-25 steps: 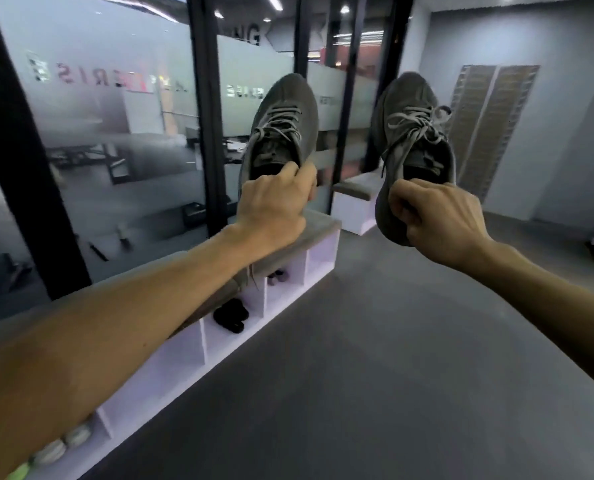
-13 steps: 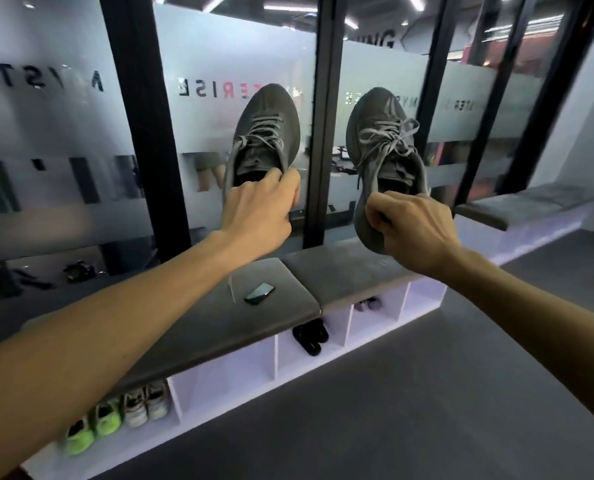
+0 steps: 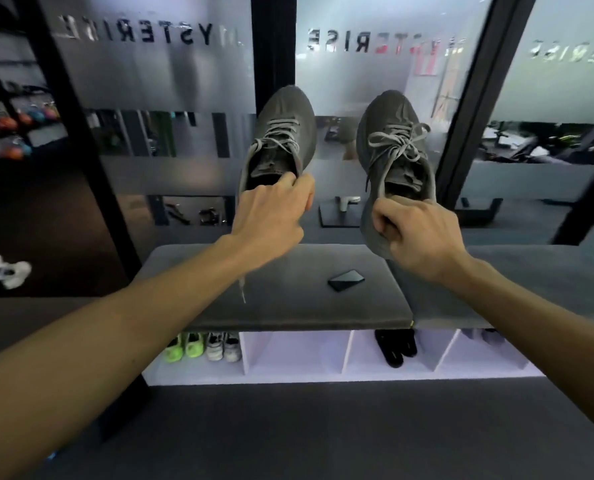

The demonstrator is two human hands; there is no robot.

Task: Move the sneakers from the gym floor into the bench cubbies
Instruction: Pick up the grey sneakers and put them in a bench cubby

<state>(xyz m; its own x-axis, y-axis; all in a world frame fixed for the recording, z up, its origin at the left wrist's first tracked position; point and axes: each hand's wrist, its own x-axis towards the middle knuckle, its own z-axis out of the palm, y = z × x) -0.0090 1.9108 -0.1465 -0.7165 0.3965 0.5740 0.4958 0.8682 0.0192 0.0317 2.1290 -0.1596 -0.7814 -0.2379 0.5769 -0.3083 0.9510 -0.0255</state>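
I hold a pair of grey sneakers in the air in front of the bench. My left hand (image 3: pixel 271 216) pinches the heel collar of the left grey sneaker (image 3: pixel 281 133), toe pointing up. My right hand (image 3: pixel 417 237) grips the heel of the right grey sneaker (image 3: pixel 392 140), also toe up. Below them runs the bench (image 3: pixel 288 306) with a grey cushion and white cubbies. The cubby (image 3: pixel 295 355) under the cushion's middle holds nothing.
A dark phone (image 3: pixel 346 280) lies on the cushion. Neon green shoes (image 3: pixel 184 346) and white shoes (image 3: pixel 223 346) fill the left cubby; black shoes (image 3: pixel 394 348) sit in a right one. A glass wall with black posts stands behind. Grey gym floor (image 3: pixel 323 434) lies below.
My view has swung left, so the bench now faces me squarely instead of running off at an angle. Both hands still hold the sneakers up, a little lower in view.
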